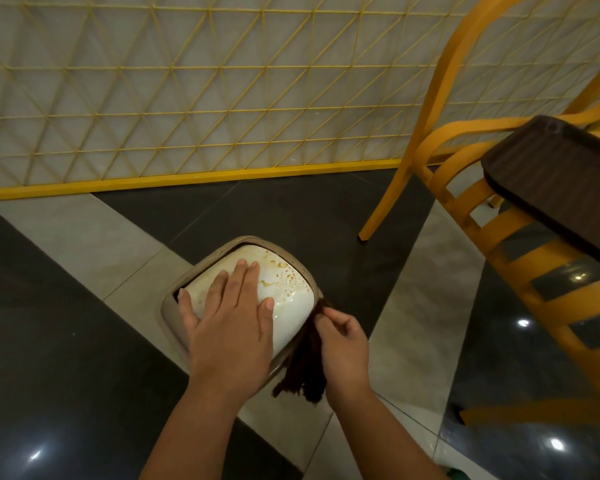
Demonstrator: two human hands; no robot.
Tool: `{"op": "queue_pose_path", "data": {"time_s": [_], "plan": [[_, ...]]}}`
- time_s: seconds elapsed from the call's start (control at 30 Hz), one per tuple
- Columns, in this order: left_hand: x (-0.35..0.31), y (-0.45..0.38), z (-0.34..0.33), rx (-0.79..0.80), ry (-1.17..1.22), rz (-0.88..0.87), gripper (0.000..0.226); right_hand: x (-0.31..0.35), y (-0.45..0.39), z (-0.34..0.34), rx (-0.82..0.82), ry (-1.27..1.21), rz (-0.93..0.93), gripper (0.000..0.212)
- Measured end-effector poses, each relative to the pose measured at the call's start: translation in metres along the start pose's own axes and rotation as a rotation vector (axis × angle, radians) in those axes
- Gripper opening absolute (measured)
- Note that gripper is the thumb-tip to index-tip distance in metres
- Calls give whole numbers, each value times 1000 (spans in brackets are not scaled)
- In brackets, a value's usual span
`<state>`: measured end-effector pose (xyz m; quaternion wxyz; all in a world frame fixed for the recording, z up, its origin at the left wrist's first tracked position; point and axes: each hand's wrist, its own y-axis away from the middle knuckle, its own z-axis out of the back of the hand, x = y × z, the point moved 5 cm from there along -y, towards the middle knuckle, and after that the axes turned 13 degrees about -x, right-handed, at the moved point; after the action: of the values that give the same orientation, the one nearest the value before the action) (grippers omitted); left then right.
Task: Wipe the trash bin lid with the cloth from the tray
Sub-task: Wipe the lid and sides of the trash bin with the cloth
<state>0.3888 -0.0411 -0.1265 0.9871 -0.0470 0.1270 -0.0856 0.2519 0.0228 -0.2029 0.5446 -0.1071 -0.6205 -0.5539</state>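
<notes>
One head-worn view, wide-angle, looks forward and steeply down; the bin lid sits close at lower centre; a yellow lattice fence fills the upper frame.

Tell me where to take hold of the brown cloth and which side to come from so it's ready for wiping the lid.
Grip the cloth near its top, where the right hand already pinches it beside the lid. Come from the right. The cloth hangs in loose folds down the bin's right side, and the left hand lies flat across the lid.
</notes>
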Motion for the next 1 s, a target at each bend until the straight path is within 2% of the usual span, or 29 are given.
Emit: {"op": "queue_pose_path", "data": {"time_s": [0.1,0.2,0.33,0.4,0.5,0.57,0.6,0.67,0.77,0.83,0.9,1.0], "plan": [[-2,-1,8,9,45,-33,55,-23,20,13,-20,-46,-45,11],[-7,1,11,-67,63,-6,54,-39,44,18,18,-135,-101,13],[-6,8,-2,-76,30,-10,64,-31,43,28,-93,-172,-22,17],[-5,8,-3,-74,31,-2,62,-15,46,27,-57,-170,162,19],[-6,6,-2,-73,38,14,55,21,60,18,81,-20,627,23],[-7,6,-2,-60,32,16,54,41,59,11,62,126,922,24],[-7,6,-2,-58,32,17,54,47,54,10,41,140,978,25],[-7,6,-2,-62,40,24,55,52,46,10,18,78,911,24],[-8,6,0,-57,52,28,57,31,41,14,3,-104,564,22],[-8,5,1,-43,65,32,55,11,44,19,-34,-142,406,23],[-7,4,0,-33,73,31,55,0,53,21,4,-70,449,27],[-5,5,1,-30,85,18,54,12,64,20,54,45,672,31]]}}
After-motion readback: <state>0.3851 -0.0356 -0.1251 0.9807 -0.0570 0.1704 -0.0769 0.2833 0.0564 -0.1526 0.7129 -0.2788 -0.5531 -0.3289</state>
